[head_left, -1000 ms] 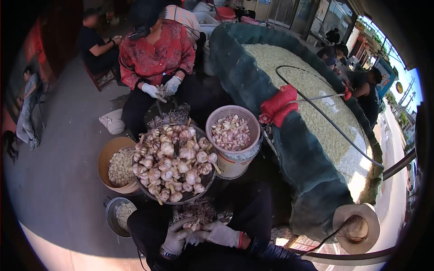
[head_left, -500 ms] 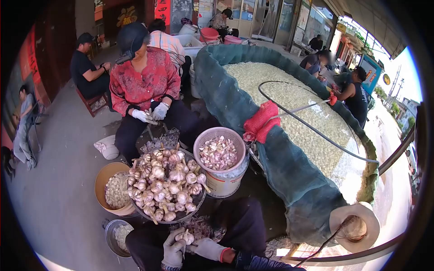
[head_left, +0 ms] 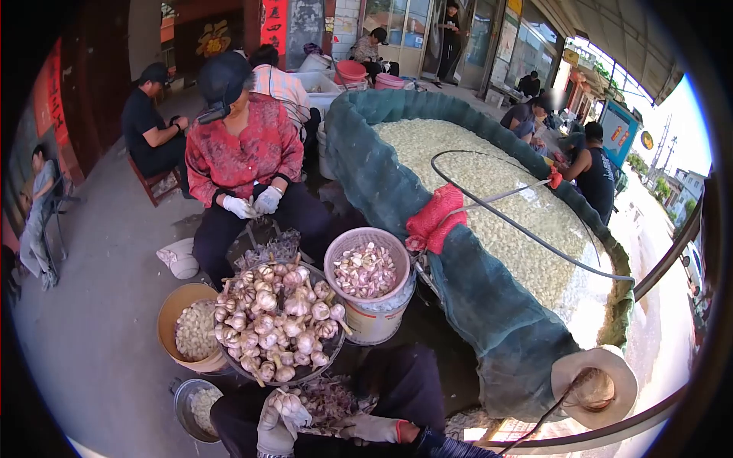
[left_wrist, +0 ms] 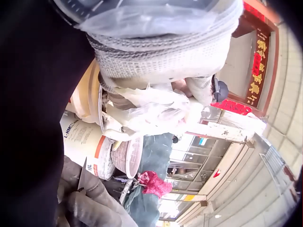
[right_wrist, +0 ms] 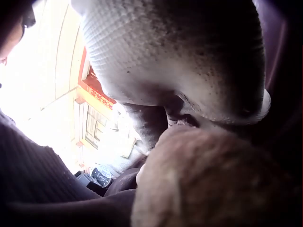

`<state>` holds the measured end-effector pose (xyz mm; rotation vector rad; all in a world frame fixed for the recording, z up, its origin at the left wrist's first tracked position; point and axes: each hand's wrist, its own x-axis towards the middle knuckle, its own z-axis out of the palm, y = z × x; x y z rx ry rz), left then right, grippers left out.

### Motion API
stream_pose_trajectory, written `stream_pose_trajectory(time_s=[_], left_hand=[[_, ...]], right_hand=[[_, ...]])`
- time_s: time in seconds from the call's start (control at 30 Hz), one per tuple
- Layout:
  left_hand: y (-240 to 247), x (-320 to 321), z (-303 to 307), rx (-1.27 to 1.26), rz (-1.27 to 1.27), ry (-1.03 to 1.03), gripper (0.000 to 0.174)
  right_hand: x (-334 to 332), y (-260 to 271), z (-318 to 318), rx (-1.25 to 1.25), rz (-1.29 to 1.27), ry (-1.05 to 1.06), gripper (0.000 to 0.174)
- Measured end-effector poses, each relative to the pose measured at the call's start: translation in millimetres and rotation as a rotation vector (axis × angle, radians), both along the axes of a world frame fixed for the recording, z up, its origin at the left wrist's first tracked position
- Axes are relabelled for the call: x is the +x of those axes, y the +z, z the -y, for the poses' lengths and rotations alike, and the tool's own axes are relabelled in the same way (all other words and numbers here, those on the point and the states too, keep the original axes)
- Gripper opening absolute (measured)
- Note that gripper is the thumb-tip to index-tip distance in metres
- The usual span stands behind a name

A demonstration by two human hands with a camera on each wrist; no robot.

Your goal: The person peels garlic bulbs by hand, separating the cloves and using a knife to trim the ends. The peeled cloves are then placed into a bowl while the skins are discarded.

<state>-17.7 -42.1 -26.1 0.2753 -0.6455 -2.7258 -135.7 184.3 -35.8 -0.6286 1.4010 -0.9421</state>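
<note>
My gloved left hand (head_left: pixel 275 433) grips a garlic bulb (head_left: pixel 286 403) above my lap. Loose white garlic skin (left_wrist: pixel 154 106) hangs from its fingers in the left wrist view. To the right, my gloved right hand (head_left: pixel 372 429), with a red cuff, lies low over my thigh. In the left wrist view a small pointed knife blade (left_wrist: pixel 84 176) sticks up from its curled fingers (left_wrist: pixel 92 203); the handle is hidden. Just beyond my hands, a round basket (head_left: pixel 336 353) is heaped with whole garlic bulbs (head_left: pixel 267 313). Dry peelings (head_left: pixel 332 401) lie between my knees.
A pink colander (head_left: pixel 330 263) of unpeeled cloves sits on a white bucket (head_left: pixel 374 324). Peeled cloves fill a tan bucket (head_left: pixel 168 324) and a metal pot (head_left: pixel 182 404). A large green-lined basin (head_left: pixel 450 286) of cloves stands right. Opposite sits a person in red (head_left: pixel 244 156).
My hands have moved apart. The left one carries the garlic bulb a little left, and the right one stays low. The head view has tilted upward.
</note>
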Motion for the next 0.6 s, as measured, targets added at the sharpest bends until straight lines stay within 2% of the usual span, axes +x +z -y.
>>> stream_pose_trajectory(time_s=[0.03, 0.07, 0.1, 0.13, 0.17, 0.2, 0.23, 0.27, 0.33, 0.37, 0.4, 0.43, 0.47, 0.53, 0.6], left_hand=[[62, -8, -14, -0.118, 0.047, 0.088, 0.057], [31, -6, -3, -0.094, -0.055, 0.053, 0.065], [1, -4, 7, -0.068, -0.155, 0.012, 0.074], [13, 1, 4, -0.117, -0.012, 0.028, 0.081], [34, 1, -2, -0.154, 0.055, 0.045, 0.079], [54, -2, -9, -0.188, 0.14, 0.069, 0.077], [54, 1, -9, -0.207, 0.11, 0.055, 0.077], [41, 3, -4, -0.202, 0.035, 0.006, 0.078], [30, 3, 2, -0.192, -0.041, -0.005, 0.075], [44, 5, 0, -0.203, 0.011, 0.001, 0.074], [36, 6, 2, -0.208, 0.017, -0.015, 0.079], [39, 7, 2, -0.228, 0.056, -0.019, 0.086], [42, 5, 2, -0.245, 0.087, -0.028, 0.093], [39, 7, 1, -0.26, 0.096, -0.044, 0.094], [35, 6, 0, -0.309, 0.084, -0.085, 0.096]], right_hand=[[-6, 31, 4, 0.051, -0.074, 0.013, 0.049], [-13, 54, 8, 0.102, -0.143, 0.034, 0.048], [-16, 61, 13, 0.223, -0.091, -0.004, 0.042], [-20, 43, 5, -0.048, -0.345, 0.171, 0.038], [-21, 45, 8, 0.024, -0.305, 0.063, 0.035], [-26, 62, 8, -0.16, -0.515, 0.154, 0.035], [-27, 81, 10, 0.06, -0.261, -0.004, 0.035], [-28, 81, 10, -0.111, -0.259, -0.028, 0.034], [-24, 103, 19, 0.059, 0.081, -0.214, 0.032], [-19, 86, 13, 0.049, 0.123, -0.261, 0.031], [-16, 70, 7, 0.041, 0.154, -0.321, 0.031], [-13, 62, 4, 0.043, 0.096, -0.346, 0.029], [-11, 66, 9, 0.045, 0.111, -0.334, 0.029], [-11, 89, 11, 0.055, 0.034, -0.41, 0.029], [-11, 108, 19, 0.03, 0.063, -0.448, 0.024]])
